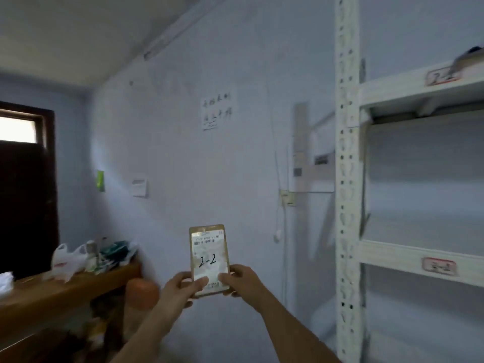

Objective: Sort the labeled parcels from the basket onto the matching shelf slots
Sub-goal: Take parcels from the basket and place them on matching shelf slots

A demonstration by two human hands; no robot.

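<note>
Both the left hand [183, 285] and right hand [242, 280] pinch the parcel [209, 259] upright, left of the shelf [346, 179], apparently to read its "2-2" label.

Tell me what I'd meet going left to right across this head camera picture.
Dark door → wooden table → green wall sticker → left hand → parcel marked 2-2 → right hand → white shelf post → shelf label.

Parcel [209, 259] upright in centre, left hand [180, 286] and right hand [242, 281] at its lower edge; shelf rack [347, 179] to right; wooden table [65, 289] to left, bags [66, 260] on it; door [23, 192] far left behind table
</note>
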